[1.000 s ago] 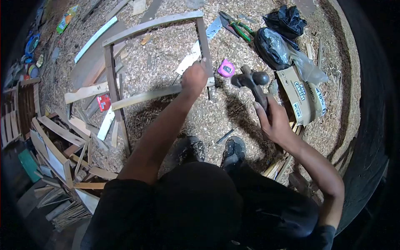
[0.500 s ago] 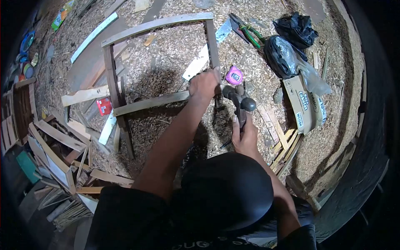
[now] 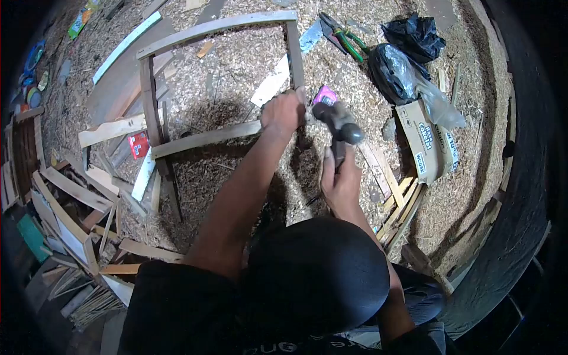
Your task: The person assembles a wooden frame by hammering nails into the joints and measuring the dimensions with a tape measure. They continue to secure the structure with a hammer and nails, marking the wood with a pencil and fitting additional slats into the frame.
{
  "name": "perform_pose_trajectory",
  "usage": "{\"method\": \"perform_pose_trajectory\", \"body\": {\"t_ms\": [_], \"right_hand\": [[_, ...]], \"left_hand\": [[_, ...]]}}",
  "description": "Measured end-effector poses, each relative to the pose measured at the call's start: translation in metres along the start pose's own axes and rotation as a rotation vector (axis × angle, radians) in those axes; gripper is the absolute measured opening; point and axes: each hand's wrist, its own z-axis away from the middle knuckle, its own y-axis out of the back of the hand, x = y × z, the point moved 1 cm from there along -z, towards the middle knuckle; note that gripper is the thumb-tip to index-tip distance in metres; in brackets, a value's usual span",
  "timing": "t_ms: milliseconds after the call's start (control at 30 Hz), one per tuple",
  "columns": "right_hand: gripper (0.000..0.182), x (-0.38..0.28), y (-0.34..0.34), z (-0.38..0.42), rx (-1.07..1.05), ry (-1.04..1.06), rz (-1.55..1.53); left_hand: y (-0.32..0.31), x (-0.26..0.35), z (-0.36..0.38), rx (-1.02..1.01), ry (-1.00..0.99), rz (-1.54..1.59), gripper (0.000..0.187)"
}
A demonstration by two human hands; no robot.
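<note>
My left hand (image 3: 283, 112) is wrapped round the near right corner of a wooden frame (image 3: 219, 31), where a crossbar (image 3: 207, 141) meets the right upright (image 3: 295, 56). Whatever else its fingers may pinch is hidden. In my right hand (image 3: 343, 186) is a hammer (image 3: 338, 123), its head raised just right of that corner and slightly blurred. Behind the hammer head lies a pink tape measure (image 3: 324, 94), partly covered by it. A white-bladed handsaw or flat strip (image 3: 273, 81) rests beyond my left hand.
Green-handled pliers (image 3: 350, 42) lie at the top, near black plastic bags (image 3: 393, 74) and a cardboard box (image 3: 421, 139). Wooden strips (image 3: 393, 183) lie right of my right hand. Scrap wood (image 3: 77, 189) is heaped at left, a red packet (image 3: 139, 145) by the frame. Wood shavings cover the ground.
The hammer has moved slightly left towards the frame corner and now covers part of the tape measure. My left hand keeps its hold. The whole view has shifted a little.
</note>
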Motion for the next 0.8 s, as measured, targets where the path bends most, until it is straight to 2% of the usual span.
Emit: {"method": "perform_pose_trajectory", "body": {"t_ms": [33,133,233,300,367,400,433,500,533,633,700,767,800], "right_hand": [[0.027,-0.007,0.004,0.001,0.054,0.011,-0.066],[0.024,-0.001,-0.001,0.009,0.008,-0.044,-0.054],[0.023,0.016,-0.009,0.005,-0.147,-0.069,0.11],[0.023,0.011,-0.007,0.005,-0.137,-0.116,0.042],[0.023,-0.006,-0.001,0.007,-0.001,-0.045,-0.069],[0.025,-0.024,0.004,0.006,0.084,0.021,-0.078],[0.021,-0.011,-0.001,0.012,0.148,0.117,-0.115],[0.023,0.021,-0.018,0.015,0.064,0.133,-0.086],[0.023,0.025,-0.017,0.011,-0.186,-0.224,0.123],[0.023,0.013,-0.005,0.005,-0.02,-0.115,0.031],[0.025,-0.005,0.0,0.005,0.135,-0.045,-0.165],[0.022,-0.004,0.003,0.009,-0.001,-0.093,-0.07],[0.022,0.006,-0.003,0.011,-0.044,-0.119,-0.032]], "left_hand": [[-0.003,-0.002,0.0,-0.013,0.015,-0.016,0.063],[0.01,0.009,0.004,-0.095,0.08,-0.022,0.064],[0.01,0.008,0.002,-0.086,0.065,0.003,0.064],[0.008,0.006,0.002,-0.045,0.011,-0.005,0.064],[0.008,0.003,0.01,0.014,-0.061,-0.013,0.063],[0.015,0.011,0.012,-0.028,0.011,-0.032,0.062],[0.013,0.01,0.01,-0.039,0.023,-0.034,0.063],[0.011,0.01,0.006,-0.053,0.042,-0.034,0.063],[0.01,0.008,0.003,-0.094,0.047,-0.033,0.064],[0.007,0.008,-0.001,-0.073,0.032,-0.041,0.064],[0.005,0.006,0.001,-0.061,0.062,-0.007,0.061],[0.004,0.005,0.003,-0.036,0.041,-0.016,0.063],[0.012,0.011,0.005,-0.09,0.071,-0.015,0.064]]}}
